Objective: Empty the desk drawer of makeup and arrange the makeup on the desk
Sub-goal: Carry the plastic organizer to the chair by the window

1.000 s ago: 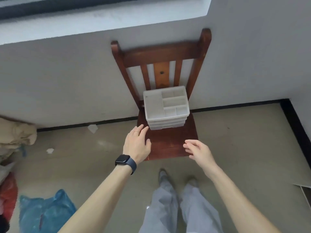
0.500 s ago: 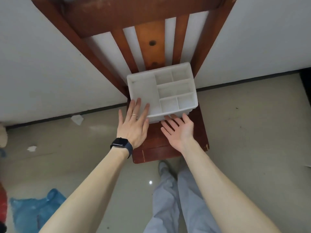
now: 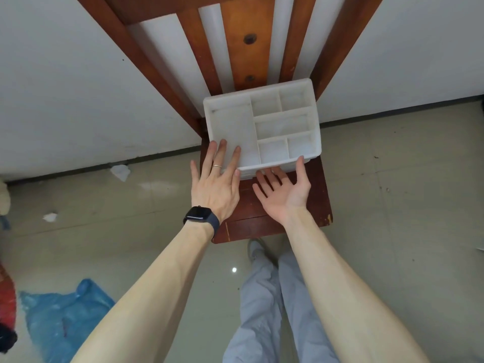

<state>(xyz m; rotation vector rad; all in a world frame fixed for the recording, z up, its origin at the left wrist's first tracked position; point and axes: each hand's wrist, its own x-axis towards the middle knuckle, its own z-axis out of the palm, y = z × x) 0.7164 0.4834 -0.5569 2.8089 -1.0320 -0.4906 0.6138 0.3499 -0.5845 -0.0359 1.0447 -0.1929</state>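
White organizer tray [image 3: 207, 119] sits on chair seat [image 3: 318, 195], rear edge at backrest. L hand [image 3: 214, 187]: fingers straight, laid over tray's front-left corner, no grip. R hand [image 3: 284, 195]: palm up, fingers extended, tips touching tray front.

Pretty bright, soft even light, no hard shadows anywhere. There's a small glare dot on the floor [image 3: 234, 270] just below the chair [image 3: 246, 226]. The wide lens stretches the chair back up top, and the white tray [image 3: 230, 127] looks a bit washed out.

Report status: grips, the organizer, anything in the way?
Left grip flat on organizer, near-left corner. Right grip palm-up at its front edge. Compartments empty, sitting on chair. Nothing in the way.
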